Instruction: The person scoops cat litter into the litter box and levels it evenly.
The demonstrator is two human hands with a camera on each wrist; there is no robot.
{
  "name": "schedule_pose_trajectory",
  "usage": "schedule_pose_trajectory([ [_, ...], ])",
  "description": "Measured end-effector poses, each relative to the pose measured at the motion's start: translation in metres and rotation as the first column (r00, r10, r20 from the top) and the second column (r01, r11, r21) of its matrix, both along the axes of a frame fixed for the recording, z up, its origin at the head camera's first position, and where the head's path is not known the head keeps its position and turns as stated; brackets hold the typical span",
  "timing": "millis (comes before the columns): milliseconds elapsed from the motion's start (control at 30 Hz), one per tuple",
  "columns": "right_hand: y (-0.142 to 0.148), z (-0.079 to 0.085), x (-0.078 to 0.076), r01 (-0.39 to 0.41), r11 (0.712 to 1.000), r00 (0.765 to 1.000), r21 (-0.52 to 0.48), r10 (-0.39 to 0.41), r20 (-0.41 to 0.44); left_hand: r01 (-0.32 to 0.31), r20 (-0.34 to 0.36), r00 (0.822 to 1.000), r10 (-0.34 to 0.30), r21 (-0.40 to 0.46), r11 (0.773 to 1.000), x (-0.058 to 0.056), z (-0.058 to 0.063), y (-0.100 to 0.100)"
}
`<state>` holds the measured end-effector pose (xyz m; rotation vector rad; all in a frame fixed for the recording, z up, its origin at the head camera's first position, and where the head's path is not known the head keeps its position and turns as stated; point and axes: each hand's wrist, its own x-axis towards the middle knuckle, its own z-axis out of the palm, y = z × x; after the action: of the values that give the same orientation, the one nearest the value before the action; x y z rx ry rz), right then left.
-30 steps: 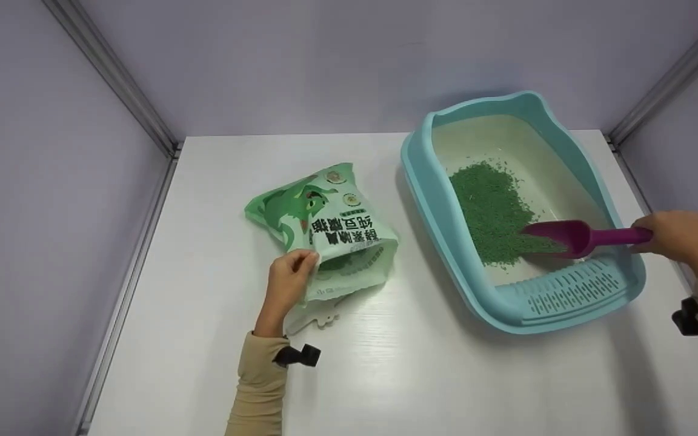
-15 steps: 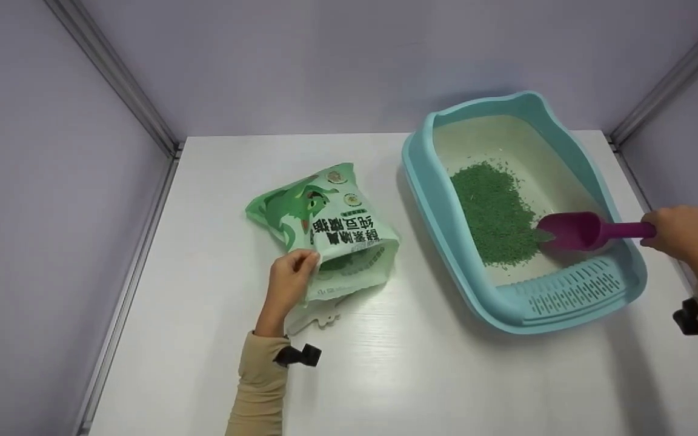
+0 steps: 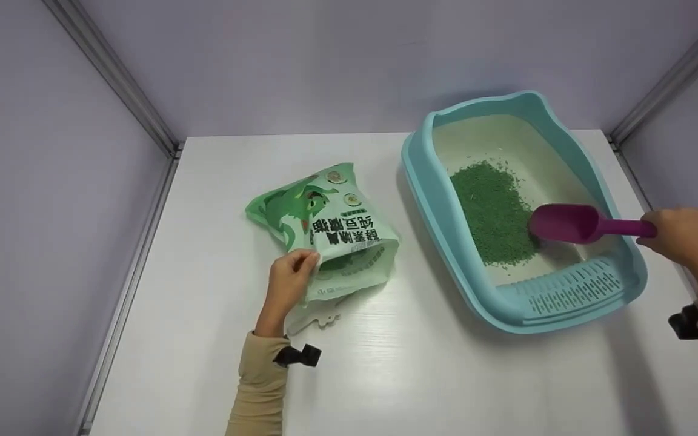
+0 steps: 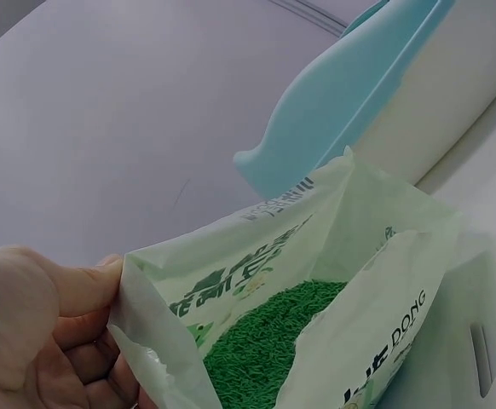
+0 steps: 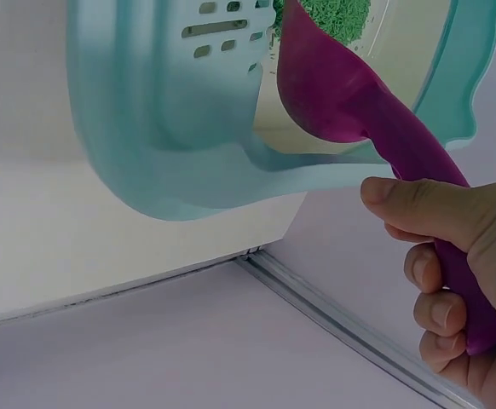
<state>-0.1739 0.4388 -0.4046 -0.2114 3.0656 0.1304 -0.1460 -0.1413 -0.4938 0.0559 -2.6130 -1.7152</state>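
Observation:
My left hand (image 3: 289,280) pinches the torn edge of a pale green cat litter bag (image 3: 349,227) that lies on the table with its mouth toward me. Green pellets (image 4: 265,349) show inside the bag in the left wrist view. On the right, my right hand (image 3: 688,239) grips the handle of a purple scoop (image 3: 567,223), fingers wrapped round it in the right wrist view. The scoop's bowl looks bare inside and hangs over the blue litter box (image 3: 446,224). A heap of green litter (image 3: 491,212) lies along the left of the box floor.
A white flat piece with a cut-out edge (image 3: 319,318) sticks out from under the bag. The box has a slotted step (image 3: 573,290) at its near end. Pale walls (image 3: 361,66) enclose the white table (image 3: 422,375) at the back and sides.
The scoop has tilted and lifted off the litter, its green load gone from the bowl, and the right hand has turned with it. The left hand and the bag stay put.

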Motion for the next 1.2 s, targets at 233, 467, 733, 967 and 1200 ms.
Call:
schedule_pose_trajectory([
  [233,0.001,-0.006,0.01,-0.004,1.0,1.0,-0.028,0.004,-0.026,-0.001,-0.003,1.0,0.001,-0.011,1.0,0.0,-0.001,0.0],
  [467,-0.002,-0.011,0.014,0.02,0.999,1.0,-0.048,-0.02,0.001,-0.008,0.002,1.0,0.008,-0.018,1.0,-0.001,-0.001,0.0],
  [733,-0.008,-0.014,0.022,0.074,0.99,0.997,-0.118,-0.07,0.041,-0.02,0.025,0.999,0.02,-0.012,1.0,0.0,-0.002,0.001],
  [967,-0.023,-0.017,0.032,0.087,0.976,0.996,-0.199,-0.087,0.011,-0.033,0.014,0.999,0.033,-0.018,0.999,0.001,0.0,0.002],
  [1200,-0.037,-0.013,0.036,0.067,0.974,0.998,-0.217,-0.067,0.007,-0.052,0.008,0.999,0.052,-0.03,0.998,0.002,0.001,0.004],
])
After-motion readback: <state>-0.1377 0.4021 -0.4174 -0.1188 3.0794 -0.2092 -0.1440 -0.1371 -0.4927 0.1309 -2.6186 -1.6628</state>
